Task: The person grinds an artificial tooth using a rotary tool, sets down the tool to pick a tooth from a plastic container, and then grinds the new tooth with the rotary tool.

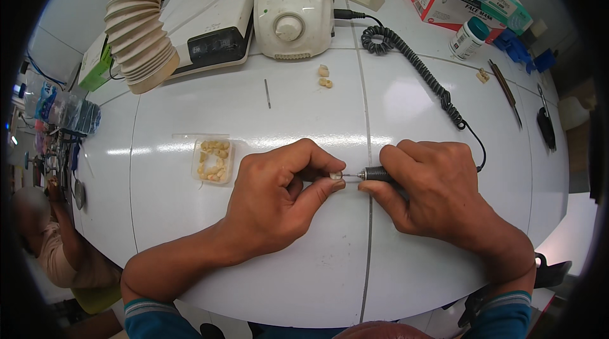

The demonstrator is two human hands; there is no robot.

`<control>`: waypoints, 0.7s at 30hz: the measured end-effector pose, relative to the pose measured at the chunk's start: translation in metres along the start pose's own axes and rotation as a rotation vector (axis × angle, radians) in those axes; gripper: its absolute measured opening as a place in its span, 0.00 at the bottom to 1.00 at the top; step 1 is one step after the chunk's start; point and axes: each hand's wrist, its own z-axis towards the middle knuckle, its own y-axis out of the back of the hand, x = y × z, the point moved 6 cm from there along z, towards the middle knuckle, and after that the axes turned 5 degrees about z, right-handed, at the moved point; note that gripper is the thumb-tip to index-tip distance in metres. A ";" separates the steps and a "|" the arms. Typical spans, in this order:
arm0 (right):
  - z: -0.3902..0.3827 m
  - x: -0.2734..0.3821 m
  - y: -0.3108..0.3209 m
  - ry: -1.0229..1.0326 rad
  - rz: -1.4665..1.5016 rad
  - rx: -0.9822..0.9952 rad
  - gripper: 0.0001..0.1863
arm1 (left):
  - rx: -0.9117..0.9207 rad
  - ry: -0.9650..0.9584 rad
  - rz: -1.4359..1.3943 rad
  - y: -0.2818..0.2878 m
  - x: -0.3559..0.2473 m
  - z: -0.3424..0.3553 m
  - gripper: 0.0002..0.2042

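Between thumb and forefinger, my left hand (282,190) pinches a small whitish artificial tooth (335,175). My right hand (431,187) grips a black rotary handpiece (377,174), its thin metal bur (353,175) pointing left and reaching the tooth; whether the tip touches is too small to tell. A coiled black cord (419,60) runs from the handpiece back to a white control unit (294,15) with a round dial. Left of my left hand, a small clear box (214,160) holds several yellowish tooth pieces.
Two small tooth pieces (325,77) and a loose bur (267,93) lie ahead on the white tiled table (304,282). A ribbed suction hose (136,22) hangs far left. Mask boxes (460,3), a white bottle (469,39) and a carving knife (504,91) occupy the right. Another person (54,244) sits left.
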 end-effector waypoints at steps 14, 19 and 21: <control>0.001 0.000 -0.001 -0.017 0.010 0.004 0.23 | 0.021 0.052 -0.060 -0.001 0.003 0.000 0.07; 0.000 0.000 -0.001 -0.025 0.007 0.000 0.23 | 0.028 0.059 -0.071 -0.001 0.005 0.000 0.08; 0.000 0.001 -0.001 -0.013 0.006 -0.013 0.23 | 0.027 0.065 -0.079 -0.001 0.005 -0.001 0.08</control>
